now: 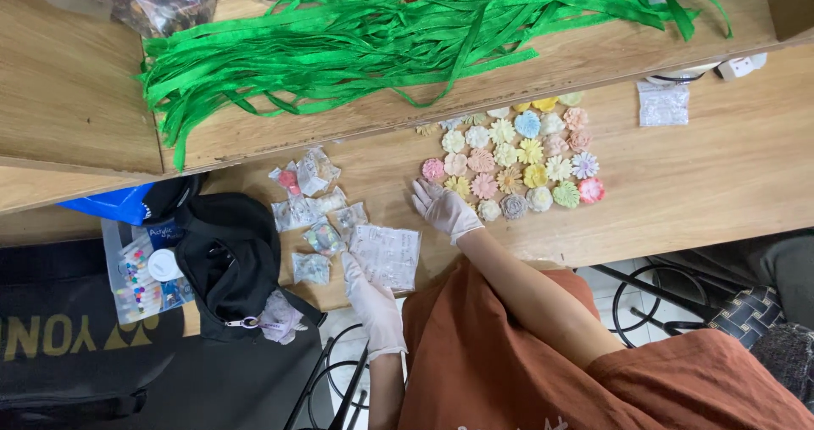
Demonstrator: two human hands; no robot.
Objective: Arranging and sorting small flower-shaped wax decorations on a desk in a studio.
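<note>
Two gloved hands lie open: your left hand (370, 298) on a clear packet (388, 254), your right hand (444, 209) touching the pastel flowers (517, 154).

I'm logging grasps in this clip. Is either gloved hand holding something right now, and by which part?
Nothing is lifted. The left hand lies flat on a clear plastic packet, at its near-left corner. The right hand rests beside the pastel flower pieces; whether it touches one cannot be told.
</note>
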